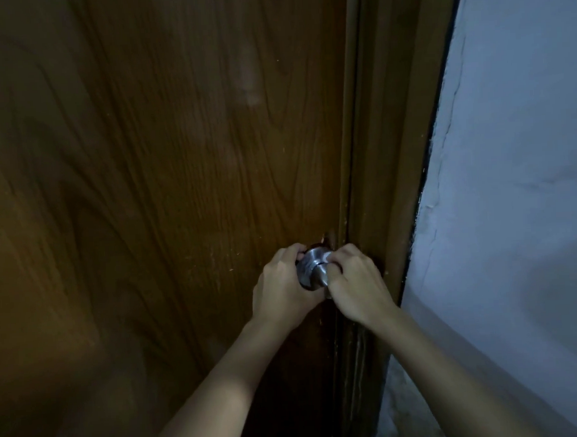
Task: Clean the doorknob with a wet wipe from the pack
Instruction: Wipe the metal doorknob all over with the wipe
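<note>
A round silver doorknob (311, 267) sticks out of a brown wooden door (164, 178) near its right edge. My left hand (282, 285) wraps around the knob's left side, fingers curled over its top. My right hand (357, 281) is closed at the knob's right side, pressing a small white wet wipe (326, 258) against the metal; only a sliver of the wipe shows between the fingers. The pack of wipes is out of view.
The brown door frame (388, 166) runs down right beside the knob. A pale painted wall (518, 173) fills the right side. The scene is dim.
</note>
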A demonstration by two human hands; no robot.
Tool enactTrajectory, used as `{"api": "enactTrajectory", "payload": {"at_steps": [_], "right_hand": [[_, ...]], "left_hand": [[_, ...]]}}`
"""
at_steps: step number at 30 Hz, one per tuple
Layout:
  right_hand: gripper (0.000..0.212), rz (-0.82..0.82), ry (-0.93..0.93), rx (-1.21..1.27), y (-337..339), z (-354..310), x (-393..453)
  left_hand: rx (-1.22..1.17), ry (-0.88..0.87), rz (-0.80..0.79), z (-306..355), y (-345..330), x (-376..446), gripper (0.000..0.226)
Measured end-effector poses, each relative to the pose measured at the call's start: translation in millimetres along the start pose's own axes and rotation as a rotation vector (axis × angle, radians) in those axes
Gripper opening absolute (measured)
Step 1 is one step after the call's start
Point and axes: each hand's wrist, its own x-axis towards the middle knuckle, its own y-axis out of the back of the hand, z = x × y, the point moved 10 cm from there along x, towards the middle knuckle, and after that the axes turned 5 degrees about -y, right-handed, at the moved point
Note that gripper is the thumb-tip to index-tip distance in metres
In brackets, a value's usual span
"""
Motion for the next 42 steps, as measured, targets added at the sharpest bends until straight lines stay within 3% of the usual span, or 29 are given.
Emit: {"api": "enactTrajectory", "payload": {"at_steps": [2, 6, 11, 19, 25, 30, 38, 42], "right_hand": [[0.032, 0.001, -0.03, 0.022, -6, 5, -5], [0.035, -0.004, 0.119, 0.009, -11, -4, -15], [0.037, -0.016, -0.024, 0.093, -17, 14, -12], [0.043, -0.077, 0.218, 0.031, -15, 2, -19], [0.058, -0.099, -0.057, 0.277, -28, 18, -18], [0.054, -0.121, 0.178, 0.091, -23, -10, -21], [0.052, -0.106, -0.204, 0.517, -28, 27, -15], [0.06, -0.161, 0.037, 0.291, -23, -2, -19]], "left_hand": [[0.008, -0.001, 0.001, 0, 0, 0, 0.072], [0.008, 0.0, 0.011, 0, 1, 0, 0.07], [0.017, -0.005, 0.008, 1, 1, 0, 0.071], [0.02, -0.027, 0.003, 3, 0, 1, 0.073], [0.033, -0.01, -0.006, 3, 1, 1, 0.073], [0.022, -0.026, -0.012, 3, 0, 1, 0.066], [0.048, -0.007, -0.011, 4, 0, -1, 0.078], [0.049, -0.005, -0.027, 1, -1, 0, 0.074]]}}
